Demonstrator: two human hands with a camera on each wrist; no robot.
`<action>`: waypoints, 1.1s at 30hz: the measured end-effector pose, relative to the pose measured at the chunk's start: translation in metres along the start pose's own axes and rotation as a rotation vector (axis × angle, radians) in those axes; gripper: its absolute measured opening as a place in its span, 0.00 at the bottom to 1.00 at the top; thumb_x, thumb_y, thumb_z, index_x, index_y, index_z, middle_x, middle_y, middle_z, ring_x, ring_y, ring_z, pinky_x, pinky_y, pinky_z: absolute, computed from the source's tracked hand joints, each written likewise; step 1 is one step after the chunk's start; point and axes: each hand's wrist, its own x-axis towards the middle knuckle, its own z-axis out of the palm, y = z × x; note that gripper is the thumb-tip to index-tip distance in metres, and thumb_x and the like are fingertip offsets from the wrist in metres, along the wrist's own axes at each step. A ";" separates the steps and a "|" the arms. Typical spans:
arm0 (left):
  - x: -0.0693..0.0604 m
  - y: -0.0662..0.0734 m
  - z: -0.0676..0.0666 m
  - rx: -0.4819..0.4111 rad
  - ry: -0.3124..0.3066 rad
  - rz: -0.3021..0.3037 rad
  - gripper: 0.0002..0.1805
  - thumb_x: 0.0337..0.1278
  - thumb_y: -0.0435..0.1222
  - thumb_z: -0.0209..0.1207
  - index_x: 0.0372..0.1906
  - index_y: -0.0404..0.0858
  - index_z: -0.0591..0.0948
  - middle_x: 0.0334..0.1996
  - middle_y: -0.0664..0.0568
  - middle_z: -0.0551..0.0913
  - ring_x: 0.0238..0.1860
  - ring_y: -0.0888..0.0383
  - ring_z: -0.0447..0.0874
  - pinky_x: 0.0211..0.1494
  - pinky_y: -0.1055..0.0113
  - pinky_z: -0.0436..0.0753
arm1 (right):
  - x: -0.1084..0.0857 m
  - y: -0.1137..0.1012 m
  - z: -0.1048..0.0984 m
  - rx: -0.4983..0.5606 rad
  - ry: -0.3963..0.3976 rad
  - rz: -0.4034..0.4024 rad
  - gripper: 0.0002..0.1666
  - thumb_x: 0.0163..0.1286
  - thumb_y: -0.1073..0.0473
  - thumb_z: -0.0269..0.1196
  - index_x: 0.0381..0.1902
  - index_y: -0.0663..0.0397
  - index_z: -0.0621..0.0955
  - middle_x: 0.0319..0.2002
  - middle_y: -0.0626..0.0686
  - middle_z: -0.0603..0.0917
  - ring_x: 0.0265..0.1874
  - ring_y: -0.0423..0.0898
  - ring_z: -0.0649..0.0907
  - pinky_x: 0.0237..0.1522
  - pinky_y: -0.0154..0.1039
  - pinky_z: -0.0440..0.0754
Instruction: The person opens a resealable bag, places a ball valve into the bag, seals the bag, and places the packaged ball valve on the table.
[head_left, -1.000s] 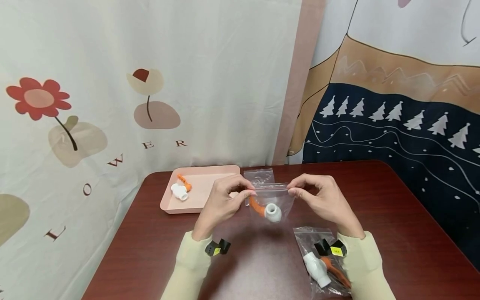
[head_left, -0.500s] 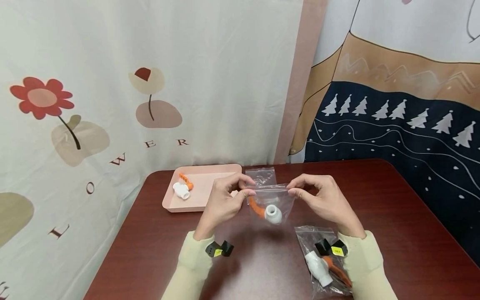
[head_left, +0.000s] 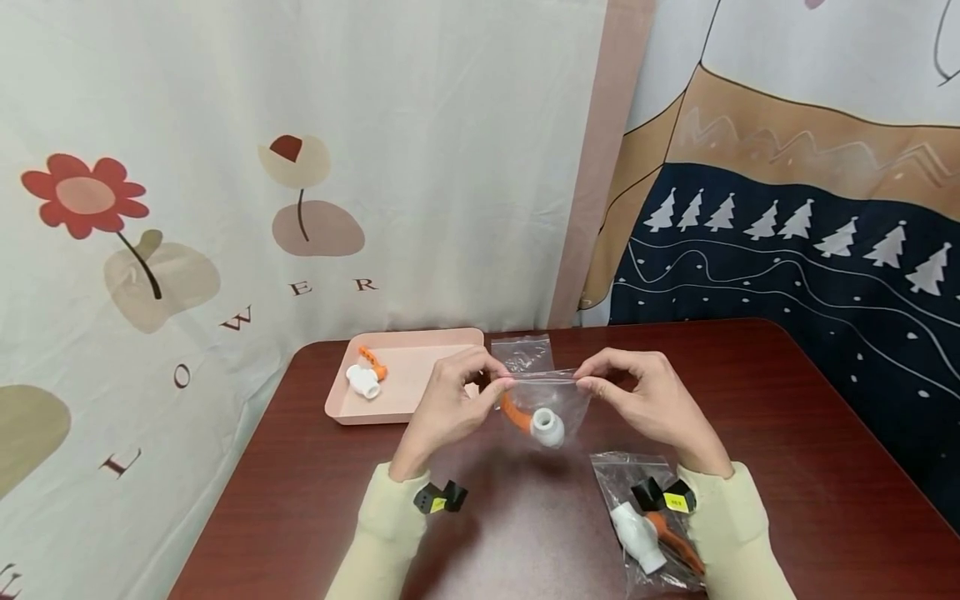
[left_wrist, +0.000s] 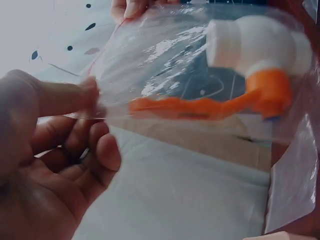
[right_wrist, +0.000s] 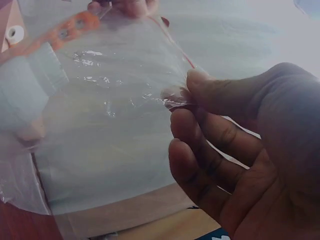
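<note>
Clear plastic hung taut between a person's two bare hands, the zip bag pinched at its mouth by thumb and fingers: left grip on one top corner, right grip on the other. Inside, below and between both grips and above the red-brown surface, sat a white ball valve with an orange lever. Its lever sloped up and left from the body, the tip lying just beside the left fingertips, which made the left hand the nearer to the lever; the white body hung roughly midway below the mouth. At far left, a pink tray held another orange-levered white valve. Just beyond the suspended bag lay a second zip bag, its contents, if any, hard to make out. At near right, partly hidden by the right forearm, a third zip bag enclosed a bagged valve with a darker orange lever.
</note>
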 end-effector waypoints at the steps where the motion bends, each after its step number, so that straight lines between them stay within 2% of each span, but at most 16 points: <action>1: 0.000 0.000 0.001 -0.016 0.008 0.023 0.03 0.61 0.32 0.69 0.32 0.41 0.86 0.26 0.55 0.79 0.27 0.59 0.75 0.28 0.71 0.74 | 0.000 0.000 0.000 0.002 -0.005 0.005 0.05 0.68 0.51 0.71 0.41 0.31 0.87 0.36 0.38 0.88 0.30 0.40 0.80 0.29 0.34 0.78; 3: 0.001 -0.001 0.004 -0.041 0.022 0.065 0.04 0.61 0.30 0.69 0.31 0.41 0.85 0.25 0.54 0.78 0.26 0.55 0.74 0.27 0.71 0.73 | 0.001 0.001 0.000 0.002 -0.019 0.008 0.08 0.69 0.51 0.70 0.44 0.32 0.86 0.36 0.39 0.88 0.31 0.41 0.81 0.30 0.34 0.78; 6: 0.002 -0.001 0.008 -0.069 0.036 0.094 0.04 0.61 0.31 0.69 0.31 0.40 0.85 0.24 0.52 0.79 0.25 0.52 0.74 0.27 0.72 0.71 | 0.001 0.002 0.001 -0.008 -0.031 -0.004 0.13 0.70 0.53 0.70 0.50 0.32 0.85 0.34 0.40 0.88 0.31 0.41 0.81 0.31 0.34 0.77; 10: 0.002 0.000 0.010 -0.091 0.037 0.075 0.02 0.59 0.32 0.71 0.33 0.41 0.88 0.25 0.54 0.81 0.23 0.56 0.72 0.25 0.69 0.70 | 0.002 -0.001 0.005 -0.018 -0.057 -0.027 0.15 0.69 0.54 0.71 0.52 0.34 0.85 0.32 0.41 0.87 0.29 0.41 0.80 0.31 0.33 0.78; 17: 0.001 0.000 0.011 -0.079 0.015 0.049 0.01 0.59 0.33 0.71 0.35 0.39 0.90 0.26 0.55 0.85 0.24 0.63 0.71 0.24 0.67 0.71 | 0.003 -0.009 0.019 0.000 -0.119 -0.084 0.13 0.66 0.55 0.73 0.47 0.37 0.86 0.34 0.39 0.85 0.31 0.38 0.82 0.32 0.34 0.83; 24: 0.000 0.004 0.018 -0.042 0.026 0.076 0.03 0.57 0.30 0.71 0.30 0.40 0.89 0.24 0.54 0.85 0.23 0.65 0.72 0.24 0.71 0.73 | 0.003 -0.013 0.032 -0.051 -0.054 -0.182 0.10 0.64 0.56 0.75 0.42 0.37 0.87 0.32 0.37 0.82 0.31 0.36 0.79 0.33 0.32 0.80; 28: 0.000 0.006 0.022 -0.031 0.027 0.060 0.03 0.57 0.31 0.72 0.29 0.40 0.89 0.25 0.54 0.86 0.23 0.66 0.74 0.25 0.71 0.76 | 0.004 -0.014 0.037 -0.075 -0.022 -0.241 0.09 0.63 0.60 0.75 0.39 0.40 0.88 0.30 0.38 0.82 0.30 0.36 0.78 0.32 0.31 0.79; 33: -0.001 0.007 0.023 -0.027 0.020 0.027 0.03 0.57 0.32 0.72 0.29 0.42 0.90 0.26 0.56 0.87 0.25 0.67 0.76 0.27 0.73 0.77 | 0.004 -0.016 0.038 -0.082 -0.010 -0.258 0.10 0.63 0.65 0.74 0.37 0.42 0.89 0.32 0.40 0.84 0.29 0.34 0.77 0.32 0.30 0.80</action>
